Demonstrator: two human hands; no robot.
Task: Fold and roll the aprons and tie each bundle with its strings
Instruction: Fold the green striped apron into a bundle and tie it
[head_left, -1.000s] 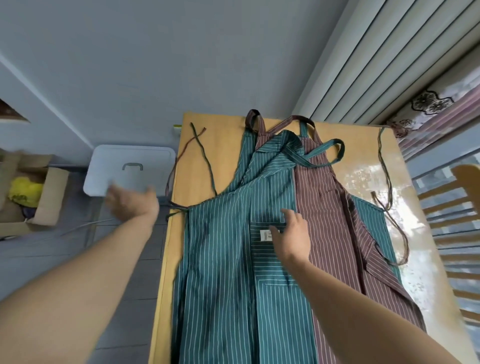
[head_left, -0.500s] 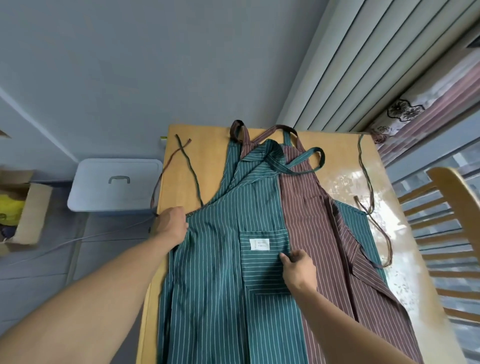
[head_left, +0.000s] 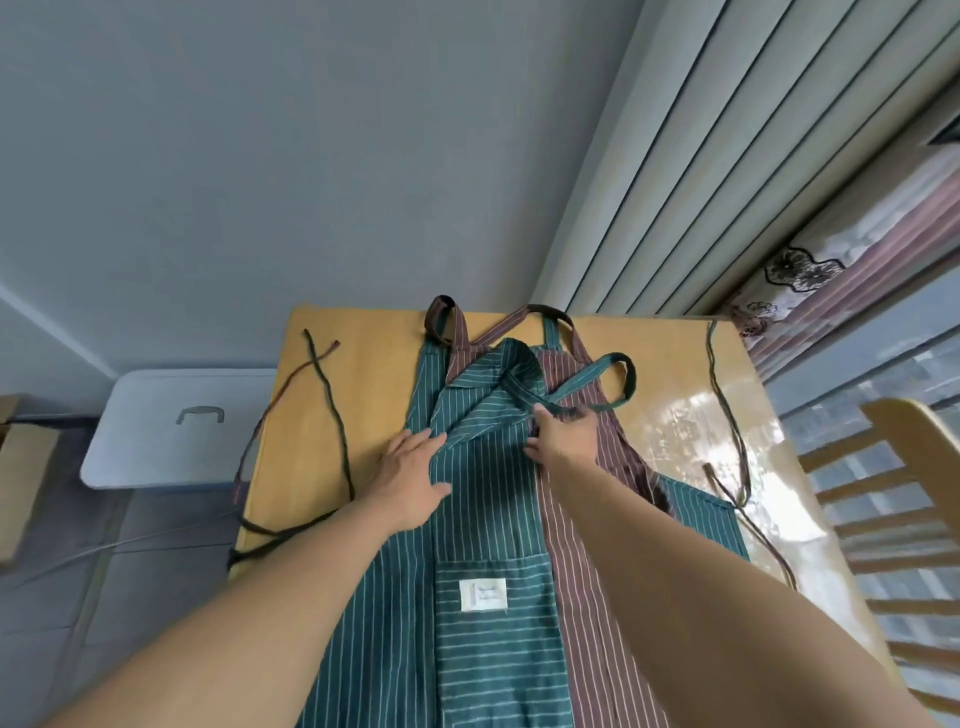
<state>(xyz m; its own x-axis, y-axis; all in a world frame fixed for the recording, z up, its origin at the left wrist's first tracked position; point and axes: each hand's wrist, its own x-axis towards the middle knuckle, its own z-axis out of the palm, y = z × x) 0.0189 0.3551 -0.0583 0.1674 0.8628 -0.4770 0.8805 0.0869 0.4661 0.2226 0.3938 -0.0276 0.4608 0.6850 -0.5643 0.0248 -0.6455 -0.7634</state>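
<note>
Lying lengthwise on the wooden table (head_left: 358, 353), the green striped apron (head_left: 483, 519) is spread over a maroon apron (head_left: 587, 561). Its folded bib is pressed flat by the left hand (head_left: 410, 486) and right hand (head_left: 566, 439), fingers straight.

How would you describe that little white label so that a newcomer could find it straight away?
Start at the wooden table and the green striped apron spread along it. Near its middle sits a patch pocket whose stripes run crosswise. The white label is sewn at the top of that pocket, the only plain pale rectangle among all the stripes.
</note>
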